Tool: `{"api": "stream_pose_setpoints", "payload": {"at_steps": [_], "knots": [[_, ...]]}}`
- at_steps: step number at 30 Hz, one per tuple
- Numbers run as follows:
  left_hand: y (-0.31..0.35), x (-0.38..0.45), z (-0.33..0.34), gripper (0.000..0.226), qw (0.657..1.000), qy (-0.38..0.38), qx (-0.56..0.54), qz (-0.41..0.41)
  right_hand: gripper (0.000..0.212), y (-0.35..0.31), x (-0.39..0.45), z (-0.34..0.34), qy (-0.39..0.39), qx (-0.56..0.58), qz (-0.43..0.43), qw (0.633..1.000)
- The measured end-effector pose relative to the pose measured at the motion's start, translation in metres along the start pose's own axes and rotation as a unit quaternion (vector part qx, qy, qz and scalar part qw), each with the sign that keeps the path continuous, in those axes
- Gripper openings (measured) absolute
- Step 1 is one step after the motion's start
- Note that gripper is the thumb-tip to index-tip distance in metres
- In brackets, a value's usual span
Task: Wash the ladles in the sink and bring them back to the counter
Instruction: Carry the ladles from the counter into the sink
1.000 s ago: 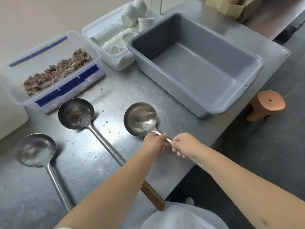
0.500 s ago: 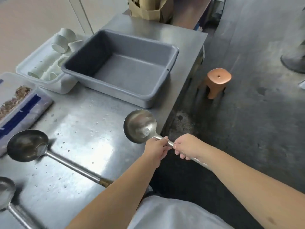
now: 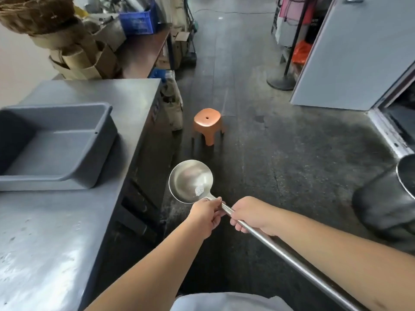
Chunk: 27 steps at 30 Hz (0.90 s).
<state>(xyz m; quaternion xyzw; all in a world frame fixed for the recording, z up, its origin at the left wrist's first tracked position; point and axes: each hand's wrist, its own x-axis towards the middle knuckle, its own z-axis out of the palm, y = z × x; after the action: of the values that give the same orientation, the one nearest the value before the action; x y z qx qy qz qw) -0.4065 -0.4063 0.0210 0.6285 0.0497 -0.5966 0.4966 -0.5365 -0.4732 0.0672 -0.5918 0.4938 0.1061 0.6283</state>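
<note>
Both my hands grip the long-handled steel ladle (image 3: 190, 181): left hand (image 3: 205, 215) near the bowl, right hand (image 3: 251, 215) just behind. Ladle is over the dark floor, beside the steel counter (image 3: 45, 232).

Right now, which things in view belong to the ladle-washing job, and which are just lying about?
Job:
- ladle, held over the floor
- left hand, gripping near the bowl
- right hand, gripping the handle
- steel counter

Lying about:
- grey tub on the counter
- orange stool
- blue crate
- cardboard pile
</note>
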Motion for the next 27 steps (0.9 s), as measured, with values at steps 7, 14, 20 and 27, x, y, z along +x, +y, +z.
{"api": "stream_pose_setpoints", "payload": {"at_steps": [7,14,20,27], "knots": [[-0.006,0.002,0.139,0.013,0.990,-0.091,0.106,0.019,0.018,0.059,-0.057,-0.105,0.086,0.155,-0.021,0.984],[-0.021,0.015,0.253,0.013,0.968,-0.160,0.194,0.001,0.017,0.099,-0.085,-0.174,0.195,0.260,-0.012,0.946],[-0.039,0.032,0.353,0.012,0.935,-0.235,0.262,-0.031,0.024,0.132,-0.097,-0.236,0.288,0.313,-0.004,0.905],[-0.045,0.040,0.457,0.020,0.869,-0.326,0.372,-0.021,0.032,0.155,-0.114,-0.301,0.384,0.389,-0.006,0.837]]}}
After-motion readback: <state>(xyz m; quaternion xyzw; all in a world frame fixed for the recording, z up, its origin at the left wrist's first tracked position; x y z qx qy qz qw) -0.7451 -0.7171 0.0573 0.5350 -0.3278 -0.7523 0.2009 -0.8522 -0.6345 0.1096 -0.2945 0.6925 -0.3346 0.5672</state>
